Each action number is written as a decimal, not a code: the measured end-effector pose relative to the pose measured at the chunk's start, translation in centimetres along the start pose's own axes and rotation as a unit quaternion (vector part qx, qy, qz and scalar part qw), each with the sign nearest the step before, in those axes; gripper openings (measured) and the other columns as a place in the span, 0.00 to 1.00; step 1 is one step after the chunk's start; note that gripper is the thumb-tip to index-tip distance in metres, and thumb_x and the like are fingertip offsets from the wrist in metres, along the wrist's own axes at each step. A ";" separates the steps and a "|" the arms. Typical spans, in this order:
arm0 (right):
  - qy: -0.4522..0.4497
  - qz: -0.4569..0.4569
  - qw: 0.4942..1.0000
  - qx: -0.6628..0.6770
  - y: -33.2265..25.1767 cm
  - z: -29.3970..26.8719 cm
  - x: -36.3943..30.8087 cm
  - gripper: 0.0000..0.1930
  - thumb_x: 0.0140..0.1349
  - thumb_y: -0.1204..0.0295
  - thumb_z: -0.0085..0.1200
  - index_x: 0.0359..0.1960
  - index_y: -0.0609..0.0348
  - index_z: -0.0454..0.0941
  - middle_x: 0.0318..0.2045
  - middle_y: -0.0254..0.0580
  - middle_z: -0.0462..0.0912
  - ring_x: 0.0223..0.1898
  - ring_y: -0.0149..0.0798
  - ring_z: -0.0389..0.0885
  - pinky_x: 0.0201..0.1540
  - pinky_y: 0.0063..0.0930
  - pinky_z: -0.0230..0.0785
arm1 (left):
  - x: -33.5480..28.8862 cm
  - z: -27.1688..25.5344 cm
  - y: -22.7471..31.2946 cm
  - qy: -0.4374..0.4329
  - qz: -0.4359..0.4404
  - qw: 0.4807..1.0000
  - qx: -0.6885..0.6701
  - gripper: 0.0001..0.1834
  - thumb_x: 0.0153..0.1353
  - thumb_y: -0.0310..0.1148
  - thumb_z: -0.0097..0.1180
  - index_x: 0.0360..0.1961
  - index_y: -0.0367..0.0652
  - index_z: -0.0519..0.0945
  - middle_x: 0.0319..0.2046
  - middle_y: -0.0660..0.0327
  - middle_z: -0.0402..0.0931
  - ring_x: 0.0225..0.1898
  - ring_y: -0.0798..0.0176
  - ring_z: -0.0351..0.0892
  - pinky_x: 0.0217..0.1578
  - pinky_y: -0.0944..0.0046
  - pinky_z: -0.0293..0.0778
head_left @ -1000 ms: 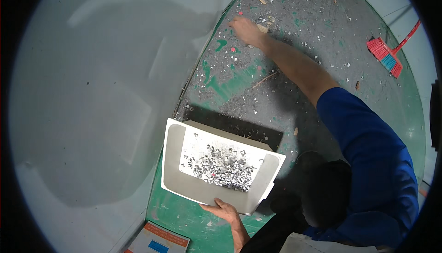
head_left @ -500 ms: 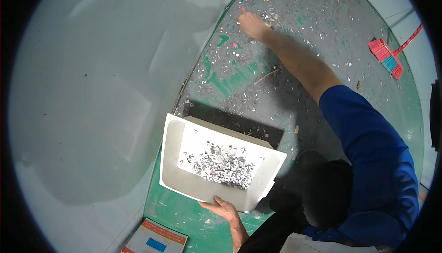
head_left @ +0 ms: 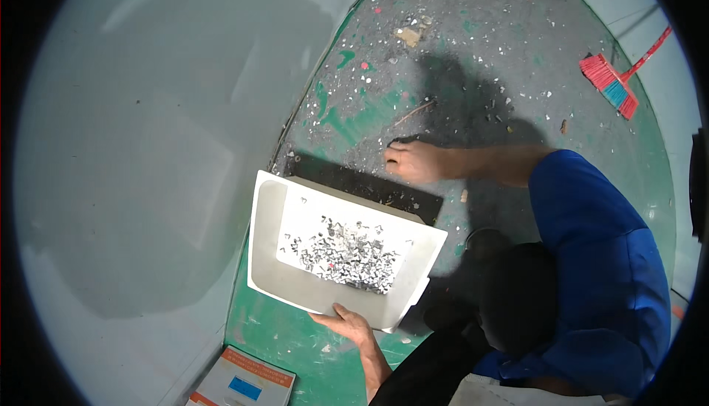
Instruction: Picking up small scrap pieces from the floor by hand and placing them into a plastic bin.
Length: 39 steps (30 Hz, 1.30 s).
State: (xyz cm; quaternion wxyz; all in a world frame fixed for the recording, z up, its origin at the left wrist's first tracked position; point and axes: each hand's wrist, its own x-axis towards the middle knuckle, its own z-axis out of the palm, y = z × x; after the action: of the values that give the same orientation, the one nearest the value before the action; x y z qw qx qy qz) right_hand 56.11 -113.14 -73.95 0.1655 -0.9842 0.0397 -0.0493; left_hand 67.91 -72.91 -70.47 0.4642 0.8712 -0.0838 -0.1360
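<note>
My left hand (head_left: 347,324) grips the near edge of a white plastic bin (head_left: 260,247), thumb over the rim and fingers underneath. Inside the bin lies a spread of small black, white and silvery bits (head_left: 354,258), with one tiny pink piece among them. My right hand (head_left: 417,162) is above the floor just beyond the bin's far rim, its fingers curled together. Whatever they may hold is hidden. Around this hand the grey, dusty floor (head_left: 473,111) is strewn with pale chips, and a thin twig (head_left: 415,112) lies a little farther off.
A red and blue broom head (head_left: 609,85) rests at the far right by the wall. Pale wood-coloured scraps (head_left: 408,36) and pink bits (head_left: 364,66) dot the far floor. A grey-white wall panel (head_left: 162,148) borders the left. An orange-and-white box (head_left: 247,376) sits at the lower left.
My right hand has drawn back from the far floor to near the bin, uncovering a pale scrap there. My left hand keeps its hold on the bin, and the whole view has shifted slightly.
</note>
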 end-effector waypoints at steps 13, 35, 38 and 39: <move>0.106 -0.026 0.932 0.345 -10.7 -9.2 2.9 0.10 0.59 0.75 0.57 0.43 0.62 0.81 0.41 0.48 0.79 0.43 0.47 0.82 0.48 0.38 0.74 | -0.2 -1.1 -1.5 0.018 -0.017 0.997 -0.080 0.32 0.69 0.25 0.45 0.70 0.31 0.48 0.67 0.42 0.52 0.64 0.49 0.60 0.65 0.55 0.57; -0.053 -0.197 0.978 -0.042 -11.3 7.7 -2.2 0.16 0.58 0.72 0.52 0.49 0.58 0.79 0.49 0.40 0.75 0.52 0.39 0.70 0.53 0.34 0.64 | -18.0 -21.8 -10.3 0.360 -0.292 0.885 -0.038 0.31 0.69 0.31 0.47 0.71 0.47 0.53 0.64 0.47 0.60 0.59 0.44 0.68 0.56 0.44 0.72; -0.028 -0.227 0.973 -0.032 -11.0 7.0 -5.0 0.15 0.59 0.71 0.51 0.48 0.55 0.79 0.47 0.40 0.74 0.51 0.39 0.71 0.50 0.34 0.65 | -18.6 -19.6 -11.1 0.343 -0.310 0.886 -0.048 0.30 0.69 0.31 0.47 0.70 0.47 0.55 0.64 0.48 0.61 0.59 0.45 0.68 0.56 0.45 0.71; -0.050 -0.264 0.963 0.000 -12.8 7.9 -4.4 0.15 0.59 0.70 0.50 0.48 0.55 0.78 0.45 0.40 0.74 0.50 0.40 0.71 0.50 0.34 0.65 | -20.7 -21.5 -13.5 0.379 -0.264 0.885 -0.065 0.37 0.61 0.32 0.62 0.69 0.42 0.60 0.59 0.46 0.69 0.52 0.48 0.73 0.51 0.50 0.73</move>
State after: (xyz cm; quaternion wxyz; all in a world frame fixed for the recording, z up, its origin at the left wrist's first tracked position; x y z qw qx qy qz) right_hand 53.37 -98.12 -77.49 0.1482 -0.9609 -0.2301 -0.0422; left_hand 55.29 -42.86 -66.94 0.4630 0.8144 0.3402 0.0816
